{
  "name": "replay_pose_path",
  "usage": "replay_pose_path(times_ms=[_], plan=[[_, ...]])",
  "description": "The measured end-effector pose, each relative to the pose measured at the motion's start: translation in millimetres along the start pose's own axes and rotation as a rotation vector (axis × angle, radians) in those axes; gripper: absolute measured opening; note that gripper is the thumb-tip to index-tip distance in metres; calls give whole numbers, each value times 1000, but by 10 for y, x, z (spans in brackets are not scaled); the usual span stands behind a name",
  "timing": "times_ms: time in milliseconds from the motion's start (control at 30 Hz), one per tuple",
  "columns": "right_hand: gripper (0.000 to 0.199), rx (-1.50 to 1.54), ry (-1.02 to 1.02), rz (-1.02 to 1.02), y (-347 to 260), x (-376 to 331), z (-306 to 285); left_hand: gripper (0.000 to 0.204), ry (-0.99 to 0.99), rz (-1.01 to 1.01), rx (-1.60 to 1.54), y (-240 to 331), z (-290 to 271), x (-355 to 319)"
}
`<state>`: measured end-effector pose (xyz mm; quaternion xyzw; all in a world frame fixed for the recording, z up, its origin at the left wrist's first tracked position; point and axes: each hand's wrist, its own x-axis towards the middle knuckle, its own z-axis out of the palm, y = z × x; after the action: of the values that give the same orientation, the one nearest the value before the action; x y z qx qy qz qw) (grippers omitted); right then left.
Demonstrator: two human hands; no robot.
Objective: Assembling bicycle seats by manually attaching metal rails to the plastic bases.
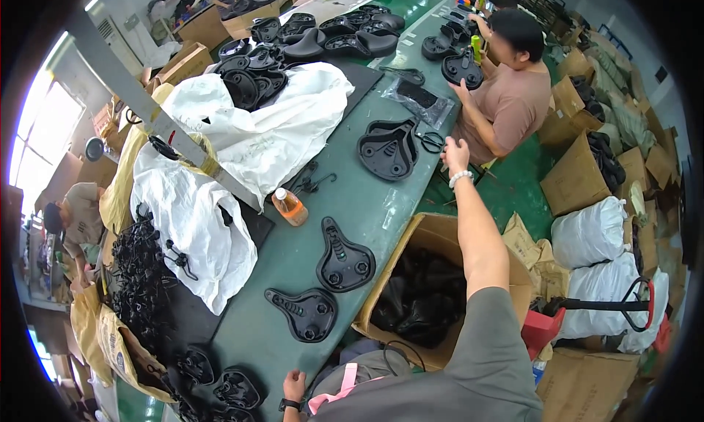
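My right arm stretches far forward over the table's right edge. Its hand, with a pale bead bracelet at the wrist, is closed beside the black handles of a pair of scissors; what it grips, if anything, is hidden. Left of the scissors lies a large black saddle shell, hollow side up. My left hand, below a dark wristwatch, has its fingers curled at the near table edge; nothing shows in them. Two narrower black saddle bases lie on the green table ahead of it.
A cardboard box of black parts stands against the table's right side. An orange bottle, white sacks and a heap of black fittings line the left. Further along, a co-worker holds a saddle.
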<state>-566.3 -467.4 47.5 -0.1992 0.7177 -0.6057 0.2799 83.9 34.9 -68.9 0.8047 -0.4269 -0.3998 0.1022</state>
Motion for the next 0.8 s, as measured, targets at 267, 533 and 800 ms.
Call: replay_pose_path(times_ms=[267, 533, 800], plan=[[84, 27, -72, 150, -370, 72, -4, 41, 18, -71, 29, -299, 27, 34], [66, 677, -34, 546, 263, -465, 73, 41, -15, -114, 12, -176, 0, -78], [28, 477, -188, 509, 434, -1491, -306, 36, 180, 488, 100, 1582, -536, 21]])
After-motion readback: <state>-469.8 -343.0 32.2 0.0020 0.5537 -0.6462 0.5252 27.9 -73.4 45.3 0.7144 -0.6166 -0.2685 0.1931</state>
